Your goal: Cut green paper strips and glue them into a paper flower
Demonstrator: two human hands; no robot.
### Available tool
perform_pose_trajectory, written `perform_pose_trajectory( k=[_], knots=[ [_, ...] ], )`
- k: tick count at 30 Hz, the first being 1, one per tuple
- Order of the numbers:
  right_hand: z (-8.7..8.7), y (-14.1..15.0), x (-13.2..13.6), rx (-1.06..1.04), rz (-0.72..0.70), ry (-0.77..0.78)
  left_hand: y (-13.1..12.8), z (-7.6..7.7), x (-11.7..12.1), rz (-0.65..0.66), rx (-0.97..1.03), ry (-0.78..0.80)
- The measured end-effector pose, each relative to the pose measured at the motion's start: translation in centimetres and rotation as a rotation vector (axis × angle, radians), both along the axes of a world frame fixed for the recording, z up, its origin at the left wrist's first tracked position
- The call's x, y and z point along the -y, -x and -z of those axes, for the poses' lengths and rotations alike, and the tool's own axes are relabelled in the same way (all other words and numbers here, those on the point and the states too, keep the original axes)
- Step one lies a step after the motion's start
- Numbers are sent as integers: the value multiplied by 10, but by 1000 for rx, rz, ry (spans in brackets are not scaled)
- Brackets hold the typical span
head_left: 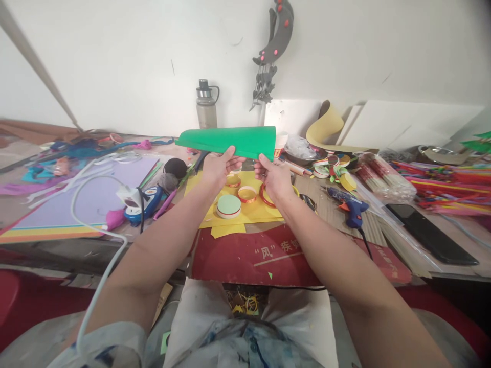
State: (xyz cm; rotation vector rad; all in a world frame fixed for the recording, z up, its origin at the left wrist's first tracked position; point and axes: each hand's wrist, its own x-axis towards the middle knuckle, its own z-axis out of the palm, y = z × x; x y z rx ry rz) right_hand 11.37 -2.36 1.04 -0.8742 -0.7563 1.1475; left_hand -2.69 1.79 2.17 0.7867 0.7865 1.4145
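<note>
A sheet of green craft material (233, 140), curled over along its length, is held up above the table. My left hand (220, 166) pinches its lower edge near the middle, thumb in front. My right hand (271, 174) grips the lower right corner the same way. Whether the sheet is paper, foam or felt I cannot tell. Below the hands lie yellow sheets (195, 207), a round piece with a pale green top (229, 206) and an orange-red ring (246, 194). Another ring is partly hidden behind my right hand.
A blue glue gun (355, 212) and a black phone (431, 232) lie to the right. A white cable runs past my left arm to a blue-and-white power strip (143, 204). A water bottle (207, 107) stands at the wall. Bundled colourful pipe cleaners (448, 184) lie far right.
</note>
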Motion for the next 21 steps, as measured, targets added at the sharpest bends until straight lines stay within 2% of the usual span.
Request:
perform_pose_trajectory(
  k=[5, 11, 15, 21],
  knots=[
    [0, -1, -2, 0, 42, 11, -1, 1, -1, -6, 46, 11],
    [3, -1, -1, 42, -69, 29, 0, 0, -4, -106, 90, 90],
    [3, 0, -1, 65, -51, 66, 3, -1, -8, -115, 92, 89],
    [1, 2, 0, 62, -56, 102, 23, -10, -28, -263, 274, 72]
  ],
)
